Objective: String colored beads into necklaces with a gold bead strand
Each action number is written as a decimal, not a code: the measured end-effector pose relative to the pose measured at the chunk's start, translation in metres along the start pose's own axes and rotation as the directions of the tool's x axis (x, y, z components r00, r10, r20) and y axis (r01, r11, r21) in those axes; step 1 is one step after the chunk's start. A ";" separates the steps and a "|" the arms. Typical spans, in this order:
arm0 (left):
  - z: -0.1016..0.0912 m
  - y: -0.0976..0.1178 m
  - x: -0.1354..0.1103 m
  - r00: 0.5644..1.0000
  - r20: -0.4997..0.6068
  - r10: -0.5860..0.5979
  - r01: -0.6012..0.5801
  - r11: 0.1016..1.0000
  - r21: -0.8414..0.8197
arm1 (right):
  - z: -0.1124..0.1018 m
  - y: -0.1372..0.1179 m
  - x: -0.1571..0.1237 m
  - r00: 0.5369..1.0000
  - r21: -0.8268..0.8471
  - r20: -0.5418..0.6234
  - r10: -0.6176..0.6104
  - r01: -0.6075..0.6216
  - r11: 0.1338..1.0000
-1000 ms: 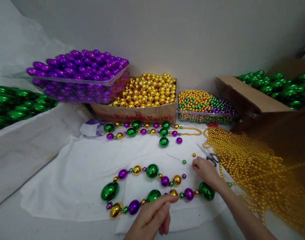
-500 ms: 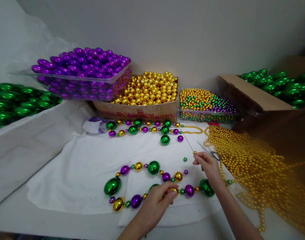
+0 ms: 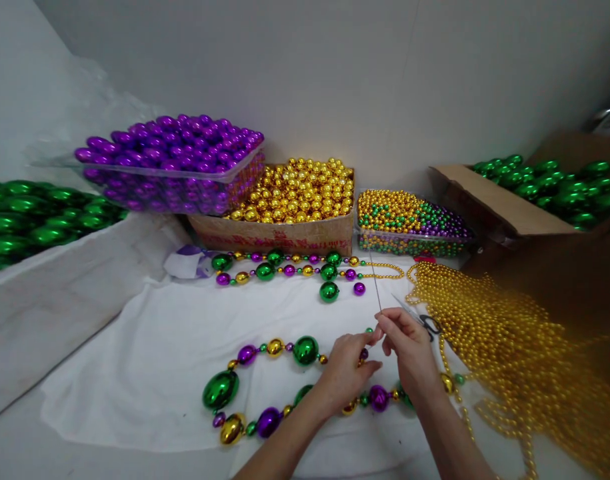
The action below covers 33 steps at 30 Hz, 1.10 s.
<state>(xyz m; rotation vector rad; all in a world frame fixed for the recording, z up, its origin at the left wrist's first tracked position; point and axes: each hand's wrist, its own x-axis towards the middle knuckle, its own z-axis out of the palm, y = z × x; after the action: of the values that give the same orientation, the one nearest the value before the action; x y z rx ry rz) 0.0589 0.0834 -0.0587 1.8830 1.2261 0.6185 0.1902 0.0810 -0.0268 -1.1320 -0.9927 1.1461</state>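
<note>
You sit at a bead-stringing craft workbench: heaped purple beads (image 3: 175, 143), a cardboard box of gold beads (image 3: 279, 233), a white cloth (image 3: 159, 347) spread out.

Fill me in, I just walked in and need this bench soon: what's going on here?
A person works bare-handed over a white cloth. The right hand pinches a thin needle pointing up; the left hand meets its lower end, fingertips closed on something too small to tell. Beneath them lies a looped strand of green, purple and gold beads. Scissors lie just right of the hands, beside a heap of gold bead strings. Boxes of loose beads line the wall.
</note>
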 end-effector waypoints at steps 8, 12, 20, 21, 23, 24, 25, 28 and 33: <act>0.018 -0.021 -0.005 0.998 0.057 -0.007 0.005 0.999 0.039 | -0.021 0.010 -0.013 0.964 0.189 -0.254 0.078 -0.029 0.982; 0.021 -0.023 -0.008 0.998 0.069 -0.008 0.003 0.997 0.081 | -0.027 0.017 -0.017 0.956 0.191 -0.274 0.102 -0.050 0.980; 0.019 -0.022 -0.009 0.992 0.098 0.079 -0.092 0.986 0.137 | -0.033 0.019 -0.021 0.959 0.249 -0.230 0.166 -0.106 0.963; 0.018 -0.023 -0.009 0.992 0.103 0.075 -0.090 0.985 0.148 | -0.033 0.018 -0.022 0.961 0.277 -0.210 0.180 -0.118 0.954; 0.017 -0.026 -0.009 0.991 0.124 0.057 -0.079 0.981 0.178 | -0.032 0.014 -0.024 0.964 0.327 -0.188 0.190 -0.121 0.937; 0.017 -0.027 -0.010 0.990 0.136 0.046 -0.072 0.977 0.198 | -0.032 0.012 -0.024 0.964 0.349 -0.186 0.189 -0.115 0.930; 0.017 -0.028 -0.010 0.989 0.146 0.035 -0.067 0.973 0.219 | -0.032 0.010 -0.023 0.965 0.370 -0.183 0.187 -0.108 0.923; 0.018 -0.030 -0.011 0.985 0.168 0.033 -0.078 0.960 0.270 | -0.031 0.007 -0.021 0.969 0.397 -0.166 0.181 -0.103 0.912; 0.018 -0.026 -0.011 0.984 0.171 0.045 -0.101 0.937 0.334 | -0.031 0.011 -0.018 0.975 0.408 -0.142 0.169 -0.098 0.908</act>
<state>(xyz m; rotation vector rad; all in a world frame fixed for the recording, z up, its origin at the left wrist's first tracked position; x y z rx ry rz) 0.0542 0.0731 -0.0901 2.2276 1.2200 0.2941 0.2162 0.0592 -0.0430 -0.9581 -0.5173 1.2668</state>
